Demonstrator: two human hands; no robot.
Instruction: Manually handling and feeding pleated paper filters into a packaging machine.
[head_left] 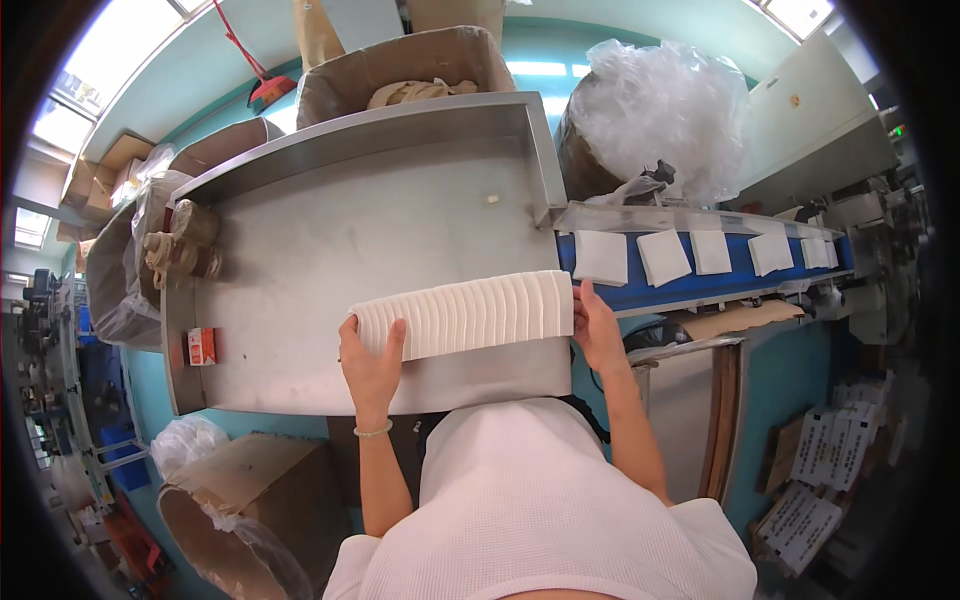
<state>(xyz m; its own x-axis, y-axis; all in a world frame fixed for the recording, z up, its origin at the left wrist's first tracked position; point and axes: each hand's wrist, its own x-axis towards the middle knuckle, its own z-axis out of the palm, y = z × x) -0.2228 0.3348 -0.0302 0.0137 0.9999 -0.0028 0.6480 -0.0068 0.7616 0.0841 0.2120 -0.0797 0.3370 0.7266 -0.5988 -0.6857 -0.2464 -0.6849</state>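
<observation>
Just beside stack (465,313), blue conveyor (741,262).

Lit by bright windows (115,48) at upper left, backed by a pale wall (180,80), laid with teal floor (790,375), furnished with a raised-rim metal worktable (400,210).

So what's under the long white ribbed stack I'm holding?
The metal tabletop shows along both long sides of the stack. What lies directly beneath is covered, and I can't tell whether the stack touches the metal.
</observation>
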